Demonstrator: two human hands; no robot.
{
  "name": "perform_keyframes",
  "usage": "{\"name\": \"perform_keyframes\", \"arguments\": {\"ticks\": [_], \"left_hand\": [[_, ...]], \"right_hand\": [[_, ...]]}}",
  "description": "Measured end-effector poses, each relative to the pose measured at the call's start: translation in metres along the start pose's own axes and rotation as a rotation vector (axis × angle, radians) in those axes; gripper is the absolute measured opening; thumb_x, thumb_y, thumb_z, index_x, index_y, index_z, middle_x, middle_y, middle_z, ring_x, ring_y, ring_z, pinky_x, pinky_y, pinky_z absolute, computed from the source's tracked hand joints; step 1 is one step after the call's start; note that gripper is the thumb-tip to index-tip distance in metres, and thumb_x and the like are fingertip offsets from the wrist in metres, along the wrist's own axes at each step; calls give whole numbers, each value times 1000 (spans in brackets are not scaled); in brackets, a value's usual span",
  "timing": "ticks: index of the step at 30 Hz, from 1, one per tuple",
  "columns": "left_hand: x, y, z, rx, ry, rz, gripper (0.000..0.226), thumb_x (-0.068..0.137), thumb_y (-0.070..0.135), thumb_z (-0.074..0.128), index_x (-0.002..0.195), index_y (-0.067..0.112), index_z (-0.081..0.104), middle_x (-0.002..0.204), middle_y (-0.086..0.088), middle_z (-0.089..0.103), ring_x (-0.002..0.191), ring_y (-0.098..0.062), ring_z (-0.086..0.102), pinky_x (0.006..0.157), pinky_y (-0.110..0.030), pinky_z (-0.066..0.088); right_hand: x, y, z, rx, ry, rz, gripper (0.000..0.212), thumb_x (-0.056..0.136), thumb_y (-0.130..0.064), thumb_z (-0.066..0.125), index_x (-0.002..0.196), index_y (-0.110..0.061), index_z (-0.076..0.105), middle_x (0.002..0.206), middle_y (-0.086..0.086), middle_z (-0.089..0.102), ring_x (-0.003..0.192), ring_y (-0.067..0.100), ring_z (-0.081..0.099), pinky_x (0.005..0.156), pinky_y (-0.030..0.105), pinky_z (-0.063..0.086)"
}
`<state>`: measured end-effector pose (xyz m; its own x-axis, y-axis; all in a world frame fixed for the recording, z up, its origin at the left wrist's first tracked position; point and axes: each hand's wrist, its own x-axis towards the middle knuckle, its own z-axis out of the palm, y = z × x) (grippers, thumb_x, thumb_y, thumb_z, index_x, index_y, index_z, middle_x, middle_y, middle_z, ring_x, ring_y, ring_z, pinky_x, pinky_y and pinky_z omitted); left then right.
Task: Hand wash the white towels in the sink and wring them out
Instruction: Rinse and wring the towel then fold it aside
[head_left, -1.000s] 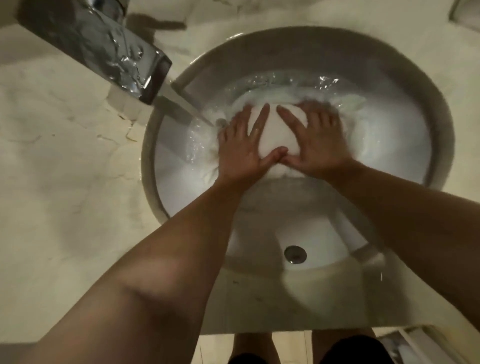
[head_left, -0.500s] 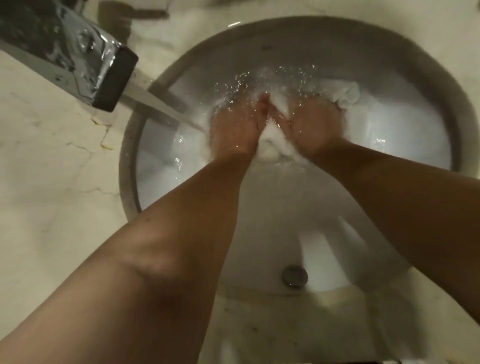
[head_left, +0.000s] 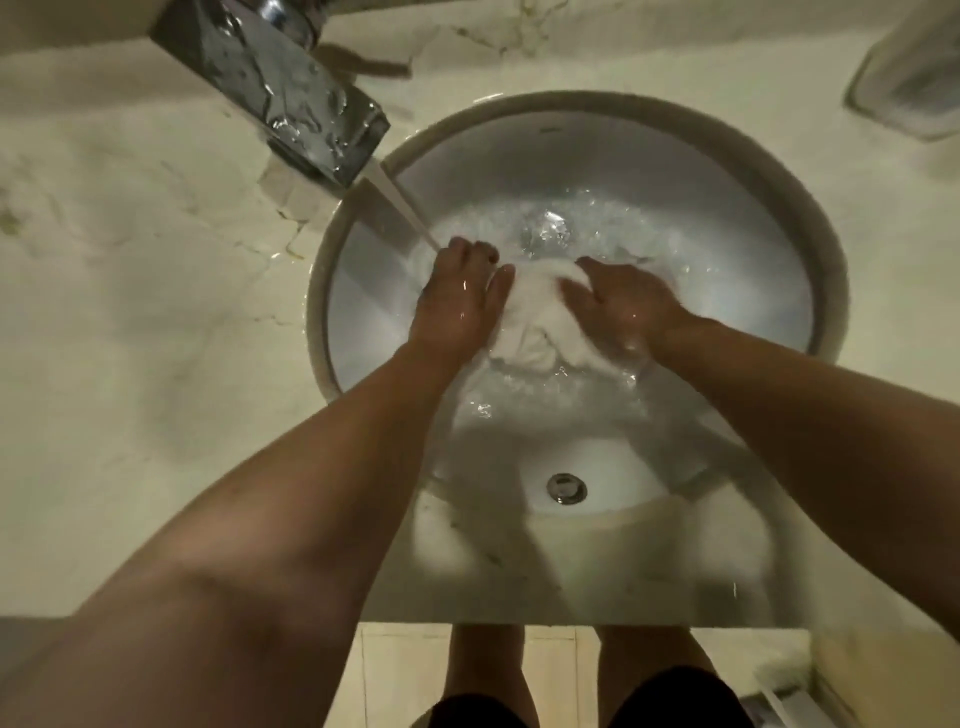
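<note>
A white towel (head_left: 530, 327) lies bunched in the water of the round white sink (head_left: 810, 218). My left hand (head_left: 457, 301) grips its left side with the fingers curled over the cloth. On the towel's right side my right hand (head_left: 618, 306) holds it, fingers closed into the folds. The bunch rises a little above the water between the two hands. Part of the towel stays under the churned water, so its full extent is hidden.
A chrome tap (head_left: 280, 88) at the upper left pours a stream of water (head_left: 405, 208) into the basin beside my left hand. An overflow hole (head_left: 566, 487) sits in the near wall. Marble counter (head_left: 130, 312) surrounds the sink. A pale object (head_left: 914, 78) stands at the far right corner.
My hands went from pressing flat on the towel to plunging it under, and now they grip it, bunched and lifted slightly. The camera view shifted.
</note>
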<state>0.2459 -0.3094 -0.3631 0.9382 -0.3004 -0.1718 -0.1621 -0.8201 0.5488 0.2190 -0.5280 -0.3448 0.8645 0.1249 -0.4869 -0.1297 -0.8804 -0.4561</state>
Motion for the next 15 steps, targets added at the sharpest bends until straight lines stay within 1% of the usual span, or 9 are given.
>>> {"name": "perform_keyframes", "arguments": {"ticks": [1, 2, 4, 5, 6, 8, 9, 12, 15], "left_hand": [[-8, -5, 2, 131, 30, 13, 43, 102, 42, 41, 120, 11, 64, 119, -13, 60, 107, -30, 57, 88, -38, 46], [-14, -11, 5, 228, 52, 6, 45, 101, 41, 37, 123, 12, 64, 123, -13, 61, 113, -32, 56, 93, -42, 45], [-19, -16, 9, 294, 114, -8, 42, 102, 34, 38, 131, 12, 60, 132, -14, 59, 124, -33, 53, 101, -45, 43], [-20, -16, 11, 299, 163, -5, 40, 104, 29, 40, 135, 12, 58, 137, -14, 57, 129, -33, 50, 106, -46, 40], [-19, -13, 14, 288, 206, 6, 39, 105, 25, 41, 138, 12, 57, 141, -15, 55, 135, -33, 47, 111, -46, 37], [-17, -6, 21, 206, 175, 43, 46, 106, 31, 35, 146, 13, 49, 152, -15, 46, 145, -31, 35, 119, -45, 26], [-16, 0, 22, 164, 120, 49, 52, 106, 39, 30, 151, 16, 42, 158, -14, 38, 150, -30, 27, 122, -45, 20], [-6, 0, 27, 148, 71, -11, 69, 100, 60, 22, 158, 23, 27, 164, -10, 27, 153, -28, 18, 121, -45, 12], [7, -3, 30, 171, 79, -102, 78, 94, 69, 20, 159, 26, 24, 159, -13, 35, 149, -29, 26, 119, -45, 16]], "right_hand": [[-5, 0, 6, -47, 99, -38, 49, 103, -49, 30, 128, -14, 53, 114, 17, 65, 99, 34, 60, 82, 41, 45], [-7, 0, 13, -116, 235, -110, 45, 100, -44, 36, 128, -12, 52, 118, 20, 61, 103, 37, 58, 85, 43, 44], [-7, -4, 19, -250, 437, -289, 45, 93, -28, 56, 135, -14, 52, 133, 23, 55, 121, 39, 49, 99, 49, 39], [-4, -3, 25, -306, 425, -388, 50, 91, -25, 59, 140, -16, 51, 141, 21, 51, 130, 38, 43, 106, 50, 33], [-1, -2, 29, -348, 368, -439, 53, 94, -30, 55, 145, -20, 46, 149, 20, 44, 139, 37, 36, 112, 50, 27], [4, 0, 33, -367, 246, -369, 64, 99, -56, 36, 156, -26, 30, 161, 17, 26, 148, 39, 22, 119, 53, 18], [7, 1, 32, -359, 222, -316, 74, 96, -69, 29, 158, -28, 23, 163, 17, 20, 149, 41, 20, 119, 55, 17], [25, -4, 27, -352, 231, -217, 87, 89, -79, 25, 158, -26, 21, 156, 24, 29, 142, 43, 31, 116, 57, 20], [46, -10, 17, -389, 231, -123, 93, 83, -76, 23, 156, -19, 28, 144, 27, 43, 133, 43, 41, 113, 54, 22]]}}
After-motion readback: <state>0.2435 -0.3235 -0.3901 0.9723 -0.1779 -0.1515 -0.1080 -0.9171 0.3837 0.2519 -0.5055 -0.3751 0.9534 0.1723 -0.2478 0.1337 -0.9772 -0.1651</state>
